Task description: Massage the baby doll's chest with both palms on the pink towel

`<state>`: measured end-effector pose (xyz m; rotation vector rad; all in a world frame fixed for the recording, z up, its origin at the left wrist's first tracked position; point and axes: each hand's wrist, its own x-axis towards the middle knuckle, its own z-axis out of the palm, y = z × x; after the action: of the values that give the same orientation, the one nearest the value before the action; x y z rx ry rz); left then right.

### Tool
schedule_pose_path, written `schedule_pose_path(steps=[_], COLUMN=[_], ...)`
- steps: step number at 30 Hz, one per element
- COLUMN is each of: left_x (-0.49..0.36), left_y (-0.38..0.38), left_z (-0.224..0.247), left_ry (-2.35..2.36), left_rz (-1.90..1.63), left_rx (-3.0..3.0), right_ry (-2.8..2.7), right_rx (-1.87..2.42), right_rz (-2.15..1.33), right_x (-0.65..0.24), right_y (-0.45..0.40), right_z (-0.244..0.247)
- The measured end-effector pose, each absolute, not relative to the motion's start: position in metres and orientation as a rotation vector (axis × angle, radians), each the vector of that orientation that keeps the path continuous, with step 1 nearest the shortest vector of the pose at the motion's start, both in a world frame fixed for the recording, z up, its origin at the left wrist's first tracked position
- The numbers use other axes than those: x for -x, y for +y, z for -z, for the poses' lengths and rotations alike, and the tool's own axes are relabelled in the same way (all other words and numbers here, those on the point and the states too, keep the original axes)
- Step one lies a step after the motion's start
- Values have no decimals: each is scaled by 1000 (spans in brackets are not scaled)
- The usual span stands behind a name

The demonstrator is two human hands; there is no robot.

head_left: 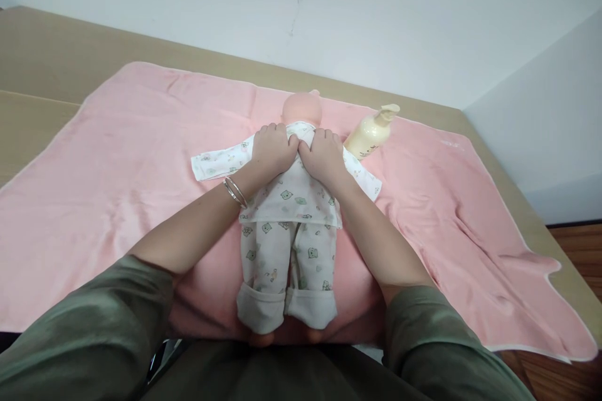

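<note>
A baby doll (294, 191) lies stretched out on a pink blanket (155, 194), its bald head (301, 108) away from me and its feet towards me. It wears a white printed top and matching trousers with turned-up cuffs; no facial features show. My left hand (274, 147) is on one shoulder of the doll, fingers together and bent over it. On the other shoulder sits my right hand (323, 151), held the same way. The two thumbs meet near the middle below the neck. The fingertips are partly hidden.
A cream pump bottle (371, 131) lies tilted beside the doll's right-hand sleeve. The blanket covers much of a wooden table (51, 34), with a white wall (197, 6) behind it. Creases run across the blanket's right part.
</note>
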<state>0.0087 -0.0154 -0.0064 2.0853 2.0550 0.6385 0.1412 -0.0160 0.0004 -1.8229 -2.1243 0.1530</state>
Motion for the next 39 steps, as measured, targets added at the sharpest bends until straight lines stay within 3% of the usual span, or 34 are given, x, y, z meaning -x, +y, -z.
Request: schedule_pose_path(steps=[19, 28, 34, 39], left_x=[-12, 4, 14, 8], left_y=[-29, -33, -33, -36], left_z=[-5, -47, -57, -56], left_ry=[2023, 1880, 1846, 1810], left_rz=[-548, -725, -978, -965], left_rx=[-2339, -1928, -1800, -1782], right_ry=[-2255, -2198, -2351, -2273], right_rx=[1829, 1355, 1436, 1507], right_rz=[-10, -283, -204, -181], right_x=[-134, -140, -130, -129], right_y=[-33, -42, -47, -47], right_z=[-15, -28, -16, -16])
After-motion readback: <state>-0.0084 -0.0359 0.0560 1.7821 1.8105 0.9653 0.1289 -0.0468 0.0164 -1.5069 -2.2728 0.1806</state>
